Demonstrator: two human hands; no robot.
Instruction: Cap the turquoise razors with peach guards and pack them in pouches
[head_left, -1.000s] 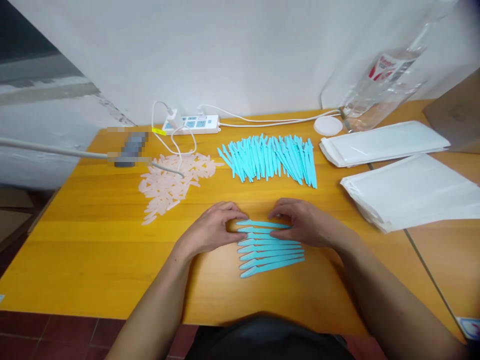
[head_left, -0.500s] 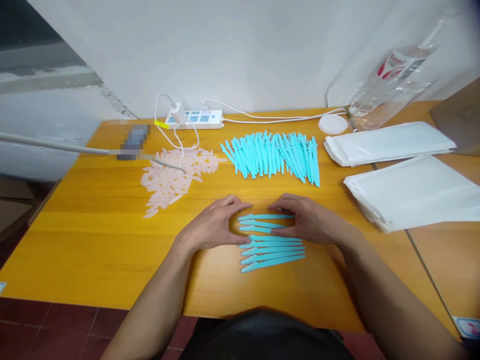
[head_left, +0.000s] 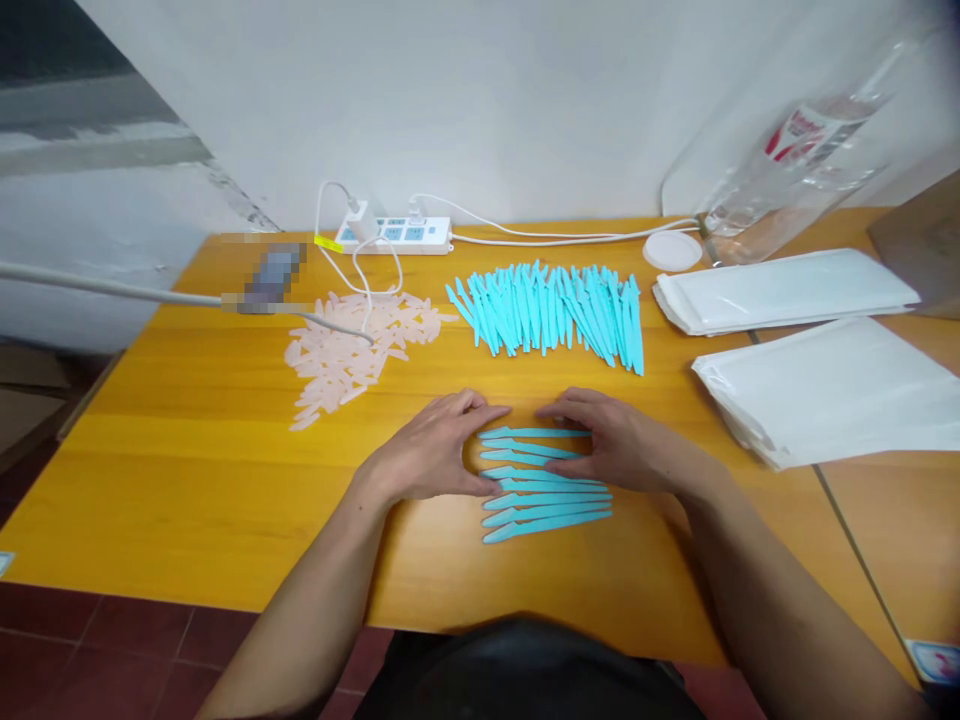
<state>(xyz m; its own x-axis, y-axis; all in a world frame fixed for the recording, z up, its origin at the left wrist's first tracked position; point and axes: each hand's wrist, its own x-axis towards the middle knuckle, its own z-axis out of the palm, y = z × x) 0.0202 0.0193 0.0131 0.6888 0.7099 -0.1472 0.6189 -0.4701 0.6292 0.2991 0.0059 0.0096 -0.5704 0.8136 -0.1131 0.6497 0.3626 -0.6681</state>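
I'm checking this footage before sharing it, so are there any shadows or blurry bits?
Head view: soft shadows on the table beside both forearms; head view: a blocky mosaic obscures a dark object at the left; head view: the nearer turquoise sticks look fairly clear.

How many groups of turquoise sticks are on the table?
2. One is the pile farther back, right of the pink pieces; the other is the row by the left hand and right hand. The right hand hides part of the row; no third group shows.

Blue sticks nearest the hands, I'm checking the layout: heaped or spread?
Spread: these blue sticks lie side by side, table showing between several.
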